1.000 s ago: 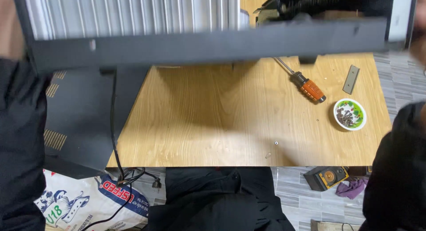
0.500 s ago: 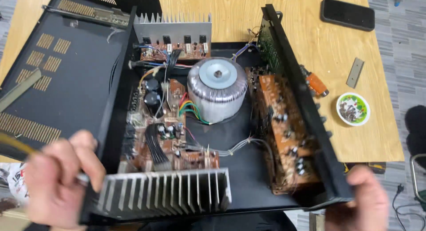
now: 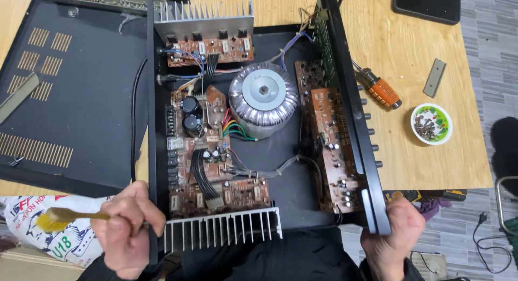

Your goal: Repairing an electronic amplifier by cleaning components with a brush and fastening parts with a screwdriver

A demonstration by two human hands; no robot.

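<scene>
An open black amplifier chassis [image 3: 345,87] lies flat on a wooden table [image 3: 426,162]. Inside sit a round silver transformer [image 3: 263,100], brown circuit boards [image 3: 202,146] and finned heat sinks, one near [image 3: 224,227] and one far [image 3: 205,19]. My left hand [image 3: 127,227] grips the chassis's near left corner and also holds a yellow brush [image 3: 56,217] that sticks out to the left. My right hand [image 3: 391,235] grips the near right corner by the front panel.
The black vented lid [image 3: 70,97] lies left of the chassis. On the table to the right are an orange-handled screwdriver [image 3: 380,91], a small bowl of screws [image 3: 431,123], a grey metal strip [image 3: 434,77] and a dark phone [image 3: 426,5]. A printed bag [image 3: 38,227] sits on the floor.
The chassis, held up on edge a second ago, has been laid flat on the table with its inside facing up. Both hands remain at its near corners.
</scene>
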